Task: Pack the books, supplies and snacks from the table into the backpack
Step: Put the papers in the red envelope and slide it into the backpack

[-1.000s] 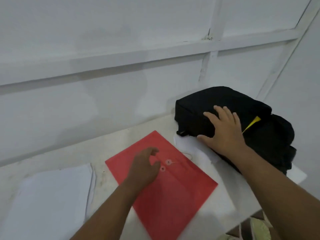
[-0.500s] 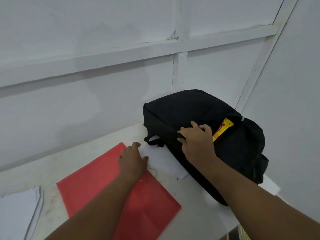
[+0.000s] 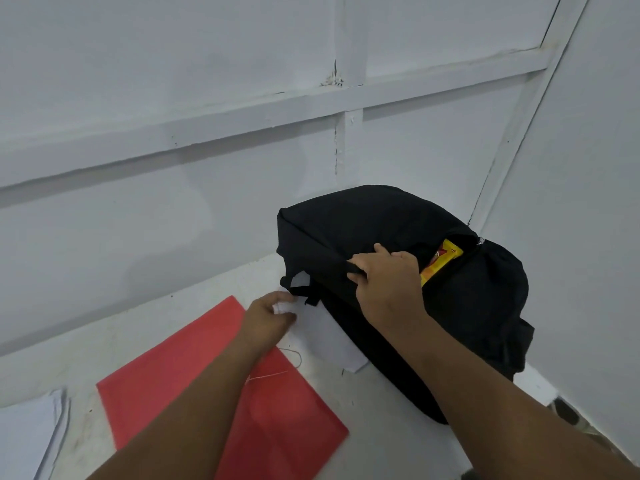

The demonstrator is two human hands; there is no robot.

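Head view, looking down at a white table (image 3: 381,427) set in a corner of white panelled walls (image 3: 173,98). A black backpack (image 3: 363,226) lies on its side at the back right of the table, close to the corner where the walls meet. Its top opening gapes on the right, and a yellow snack packet (image 3: 441,263) with red print pokes out of that gap, partly hidden by the fabric. The right hand (image 3: 388,285) sits on the backpack's near upper edge, fingers curled over and gripping the black fabric just left of the opening. The left hand (image 3: 268,315) is lower and to the left, fingers pinching the corner of a white sheet of paper (image 3: 329,337); the sheet lies flat on the table with its far side tucked under the backpack, beside a black strap (image 3: 304,292) that hangs at the bag's lower left corner. A red folder (image 3: 166,386) lies flat on the table in front of the person, at an angle; the left forearm crosses over it, and a thin string (image 3: 270,375) trails across its upper right part. A stack of white papers (image 3: 27,434) rests at the left edge of the table, cut off by the frame. Beyond the table's right edge a strip of patterned floor (image 3: 571,417) shows, too blurred to make out.
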